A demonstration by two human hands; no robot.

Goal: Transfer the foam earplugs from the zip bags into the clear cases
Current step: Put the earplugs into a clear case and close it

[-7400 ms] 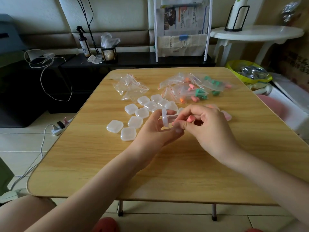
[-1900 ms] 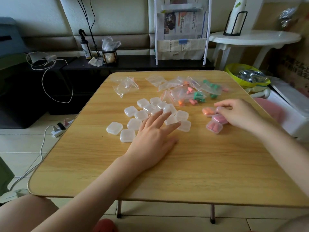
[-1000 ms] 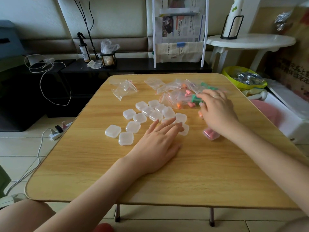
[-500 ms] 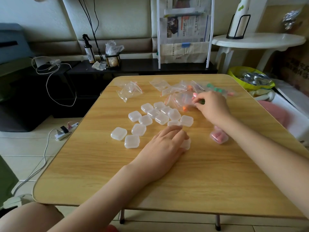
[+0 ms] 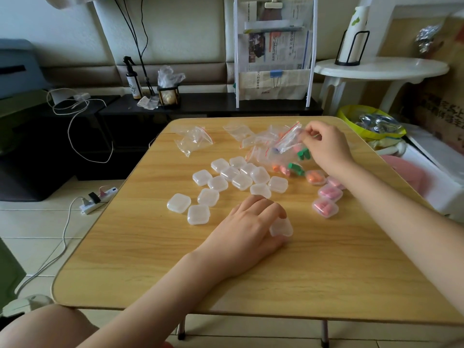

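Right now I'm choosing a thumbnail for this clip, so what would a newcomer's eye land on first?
Probably the right hand lifting a zip bag above the bag pile at the table's far side. Next, the cluster of empty clear cases mid-table, with the left hand gripping one case nearer the camera. The filled cases of pink and orange earplugs on the right add colour.

Surface (image 5: 326,259): smooth wood-grain, slight sheen. Cases (image 5: 236,177): frosted clear plastic. Bags (image 5: 193,139): thin glossy film. Earplugs (image 5: 295,168): matt foam.
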